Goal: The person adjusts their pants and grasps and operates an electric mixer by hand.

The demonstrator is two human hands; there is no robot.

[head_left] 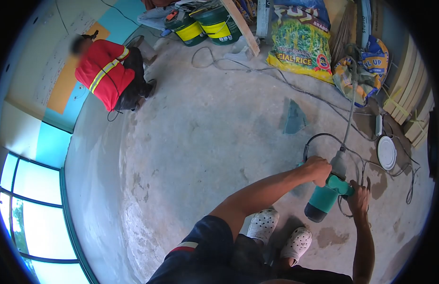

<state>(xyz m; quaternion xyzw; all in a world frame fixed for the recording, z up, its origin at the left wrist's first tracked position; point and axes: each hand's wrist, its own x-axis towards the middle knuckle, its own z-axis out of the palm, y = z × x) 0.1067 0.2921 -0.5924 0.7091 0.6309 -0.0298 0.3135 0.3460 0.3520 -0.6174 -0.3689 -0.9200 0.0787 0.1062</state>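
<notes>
A green handheld paddle mixer (322,199) with a dark end cap is held out in front of my legs. My left hand (318,170) is closed around its handle on the left side. On the opposite handle, my right hand (359,199) is wrapped with the fingers partly hidden. From the grey neck a long metal shaft (350,118) runs away from me to a crumpled blue and yellow sack (354,78); the shaft's far end is hard to make out there. A black cord (323,135) loops beside the mixer.
Cables (300,89) trail across the concrete floor (195,142). A white round lid (386,153) lies at right, near stacked boards (406,90). A rice sack (301,40) and green buckets (214,28) stand at the back. A person in red (104,71) crouches by the left wall.
</notes>
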